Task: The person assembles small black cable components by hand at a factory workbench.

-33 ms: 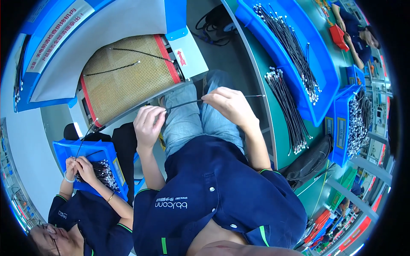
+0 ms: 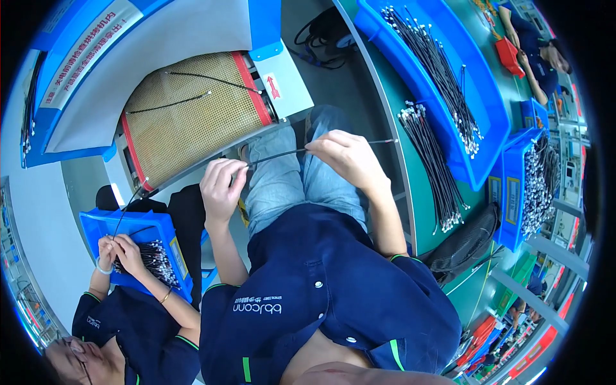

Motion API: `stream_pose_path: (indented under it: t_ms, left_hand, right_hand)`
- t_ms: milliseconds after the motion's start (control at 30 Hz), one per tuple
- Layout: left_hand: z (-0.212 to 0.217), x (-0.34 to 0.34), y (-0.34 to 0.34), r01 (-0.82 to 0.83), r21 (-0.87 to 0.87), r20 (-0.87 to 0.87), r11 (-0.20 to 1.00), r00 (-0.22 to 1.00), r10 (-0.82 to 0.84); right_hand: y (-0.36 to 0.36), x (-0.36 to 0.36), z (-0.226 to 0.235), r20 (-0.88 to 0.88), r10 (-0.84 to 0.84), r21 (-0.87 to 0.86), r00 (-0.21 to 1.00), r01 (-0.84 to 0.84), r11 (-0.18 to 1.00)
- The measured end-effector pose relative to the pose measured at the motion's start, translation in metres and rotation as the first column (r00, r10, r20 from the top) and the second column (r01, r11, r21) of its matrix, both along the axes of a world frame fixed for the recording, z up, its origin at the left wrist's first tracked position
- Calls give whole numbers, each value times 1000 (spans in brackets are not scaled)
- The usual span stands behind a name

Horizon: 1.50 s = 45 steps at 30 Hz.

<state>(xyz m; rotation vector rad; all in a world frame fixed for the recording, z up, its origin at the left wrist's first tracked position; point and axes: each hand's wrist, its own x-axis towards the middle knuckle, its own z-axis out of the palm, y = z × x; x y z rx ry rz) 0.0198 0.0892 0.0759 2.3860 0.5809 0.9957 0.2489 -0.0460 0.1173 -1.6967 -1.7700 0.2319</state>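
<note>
A thin black cable is stretched between my two hands above my lap. Its left part is pinched between the thumb and fingers of my left hand. My right hand grips it further right, and its far end with a small pale connector sticks out past that hand toward the green table's edge. Two more black cables, one nearer the back and one nearer the front, lie apart on the tan mesh conveyor belt ahead of my left hand.
On the green table at the right lies a bundle of black cables, beside a long blue bin of more cables. Another blue bin stands behind. At left, a co-worker's hands hold a cable over a blue bin.
The cable's free right end has risen slightly. Both my hands keep their grip with barely any shift.
</note>
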Motion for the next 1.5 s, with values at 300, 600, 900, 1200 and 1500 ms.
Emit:
stream_pose_path:
  t_ms: [300, 600, 900, 1200, 1500]
  left_hand:
    - [-35, -1, -12, -57, -710, 241, 702, 917, 318]
    - [-48, 47, -59, 422, -904, 417, 76, 827, 377]
    - [-68, 35, -47, 410, -904, 408, 121, 742, 532]
    - [-69, 20, -31, 368, -915, 387, 164, 690, 611]
    - [-67, 18, -32, 380, -910, 399, 166, 696, 597]
  right_hand:
    - [3, -7, -9, -70, -100, -32, 993, 98, 995]
    - [14, -25, -27, -240, -100, -132, 966, 70, 989]
    - [3, -1, -24, -23, -133, -123, 991, 130, 984]
    - [-12, 16, -22, -207, -211, -204, 955, 169, 964]
    - [-17, 14, -21, -226, -199, -118, 953, 176, 977]
